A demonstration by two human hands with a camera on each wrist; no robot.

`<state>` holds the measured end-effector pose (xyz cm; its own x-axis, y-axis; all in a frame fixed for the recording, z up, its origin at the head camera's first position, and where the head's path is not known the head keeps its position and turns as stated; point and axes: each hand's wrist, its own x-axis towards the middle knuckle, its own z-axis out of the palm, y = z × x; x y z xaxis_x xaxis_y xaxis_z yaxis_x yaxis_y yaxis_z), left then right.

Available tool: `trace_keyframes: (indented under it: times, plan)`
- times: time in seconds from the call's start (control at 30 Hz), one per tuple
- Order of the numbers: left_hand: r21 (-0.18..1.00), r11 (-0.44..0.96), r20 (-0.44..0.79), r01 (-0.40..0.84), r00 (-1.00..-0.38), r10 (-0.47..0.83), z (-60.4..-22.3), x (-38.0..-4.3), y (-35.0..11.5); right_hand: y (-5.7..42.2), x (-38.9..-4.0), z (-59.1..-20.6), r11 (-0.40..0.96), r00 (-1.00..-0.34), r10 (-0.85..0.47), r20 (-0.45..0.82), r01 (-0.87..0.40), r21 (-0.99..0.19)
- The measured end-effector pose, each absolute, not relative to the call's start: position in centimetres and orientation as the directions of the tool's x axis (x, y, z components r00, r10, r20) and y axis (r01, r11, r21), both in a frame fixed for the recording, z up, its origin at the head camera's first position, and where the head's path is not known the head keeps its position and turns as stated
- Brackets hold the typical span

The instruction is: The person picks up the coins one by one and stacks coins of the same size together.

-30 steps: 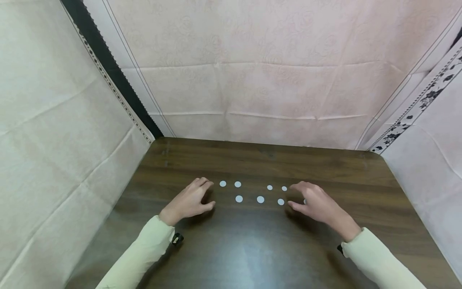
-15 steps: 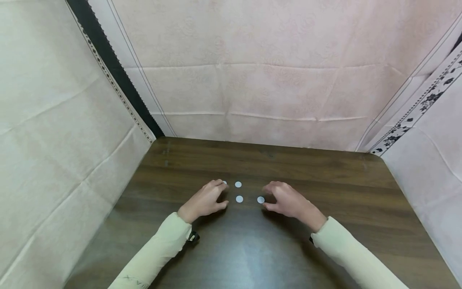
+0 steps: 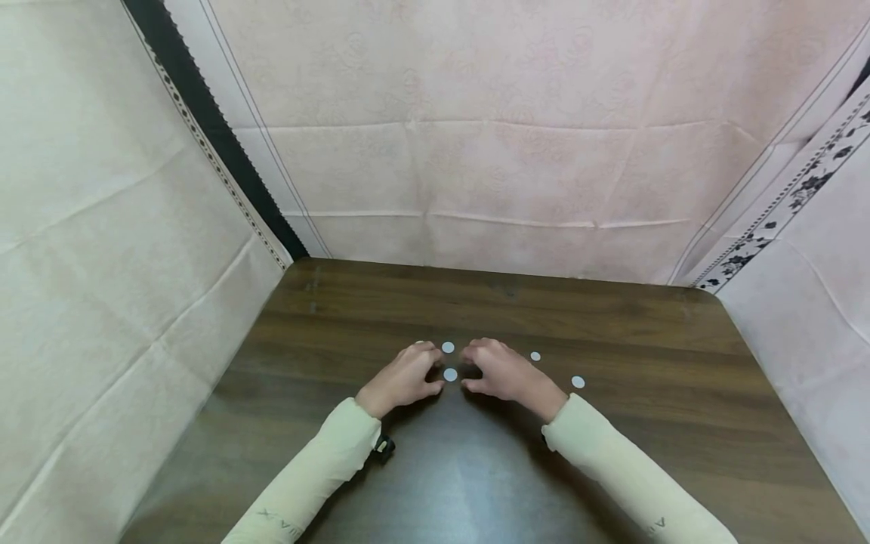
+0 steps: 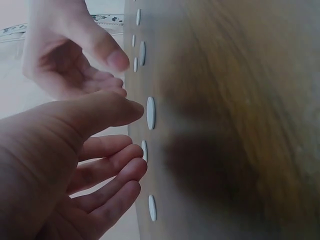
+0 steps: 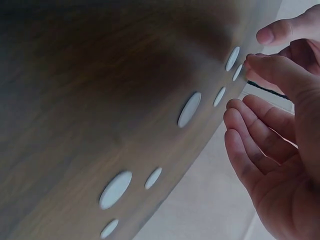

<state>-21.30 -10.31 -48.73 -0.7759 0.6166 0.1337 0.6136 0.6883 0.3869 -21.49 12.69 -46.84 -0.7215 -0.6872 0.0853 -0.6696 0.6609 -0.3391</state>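
On the left, a pale cloth (image 3: 136,227) hung beside the brown wood-grain bench (image 3: 435,491). The left sleeve (image 3: 319,461) reached further in than a second earlier, and the left hand (image 3: 404,374) had moved rightward over the spot where one disc had shown — thumb and loosely bent fingers apart, holding nothing. Just right of its fingertips lay a far white disc (image 3: 448,347) and a near white disc (image 3: 451,374), flat on the bench and unmoved. The right hand (image 3: 510,372) had travelled well leftward to their other side; its thumb and relaxed fingers also stood apart, gripping nothing. Further right, a small white disc (image 3: 535,356) and an outer white disc (image 3: 578,381) — both hidden half a second earlier — showed again near the right sleeve (image 3: 618,461). As for writing, the left sleeve bore dark X- and V-like characters (image 3: 284,524), the right sleeve a V-like mark (image 3: 660,523); the rest was too small to read.
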Motion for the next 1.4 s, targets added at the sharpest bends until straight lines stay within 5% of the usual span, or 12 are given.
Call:
trace_keyframes:
  times: [1.4]
  plan:
    - [0.436, 0.708, 0.053, 0.555, -0.801, 0.596, -49.5, -21.9, -9.1, 10.5, -22.6, -48.2, 0.615, -0.681, -0.731, 0.043, -0.684, -0.392]
